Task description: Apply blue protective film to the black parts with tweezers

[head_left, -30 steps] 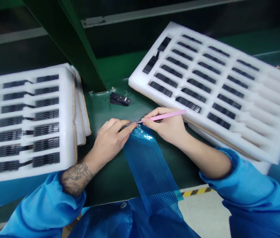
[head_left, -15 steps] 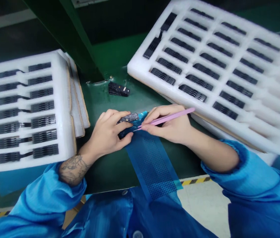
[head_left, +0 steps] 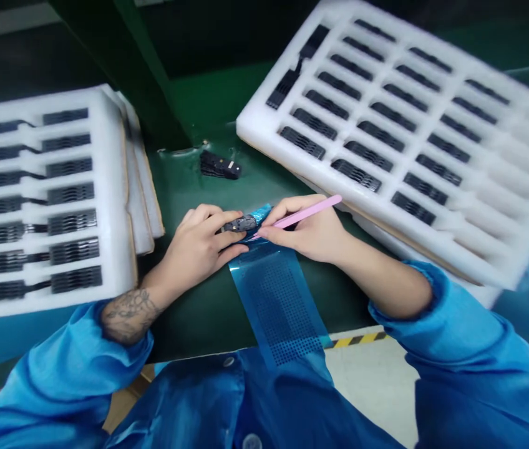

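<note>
**Bench:** a dark green bench (head_left: 189, 312) runs under everything, with a blue perforated film strip (head_left: 276, 299) lying across it as the landmark.

**Trays:** left of the strip sits a stack of white foam trays (head_left: 117, 187); right of it, a single white foam tray (head_left: 250, 125) lies tilted.

**Tray contents:** both hold rows of ribbed black components (head_left: 355, 174), set in cut slots, some joined in pairs by thin black cables.

**Loose piece:** a black ribbed component (head_left: 220, 165) lies on the bench, beyond the strip's far end.

**Left hand (head_left: 194, 246):** its fingers (head_left: 218, 234) are closed around a small black part (head_left: 241, 223), held just at the strip's far end.

**Right hand (head_left: 304, 227):** its fingers (head_left: 283, 232) are closed on pink tweezers (head_left: 306, 212), the tips reaching the film beside the small black part; the exact contact is too small to tell.

**Handling:** a light pinch seems best here — tweezer tips low and level, so the thin film doesn't crease.
</note>
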A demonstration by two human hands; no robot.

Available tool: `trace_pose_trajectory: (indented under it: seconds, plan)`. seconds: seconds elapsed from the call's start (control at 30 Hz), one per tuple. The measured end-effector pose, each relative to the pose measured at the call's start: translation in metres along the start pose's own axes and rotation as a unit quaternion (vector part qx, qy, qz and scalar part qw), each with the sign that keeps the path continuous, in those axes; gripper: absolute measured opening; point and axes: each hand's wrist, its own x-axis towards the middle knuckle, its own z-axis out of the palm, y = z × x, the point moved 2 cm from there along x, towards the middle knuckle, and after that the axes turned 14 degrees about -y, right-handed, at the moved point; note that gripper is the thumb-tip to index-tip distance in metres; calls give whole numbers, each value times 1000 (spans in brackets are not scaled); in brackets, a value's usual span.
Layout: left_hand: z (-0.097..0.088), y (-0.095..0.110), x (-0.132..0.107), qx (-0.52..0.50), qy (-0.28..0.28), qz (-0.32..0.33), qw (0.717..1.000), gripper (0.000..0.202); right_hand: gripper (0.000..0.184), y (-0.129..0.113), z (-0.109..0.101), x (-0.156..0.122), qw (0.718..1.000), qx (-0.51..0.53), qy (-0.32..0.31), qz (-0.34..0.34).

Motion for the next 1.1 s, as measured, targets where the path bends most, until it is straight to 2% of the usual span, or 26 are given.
trace_pose_trajectory:
  seconds: [0.27,1.1]
  plan:
    - [1,1,-1,16,13,16,1000,24,18,0,2,0,999,-39,-12,-13]
    - [0,5,0,23,38,16,999,18,19,3,6,1,1000,-26,-3,2]
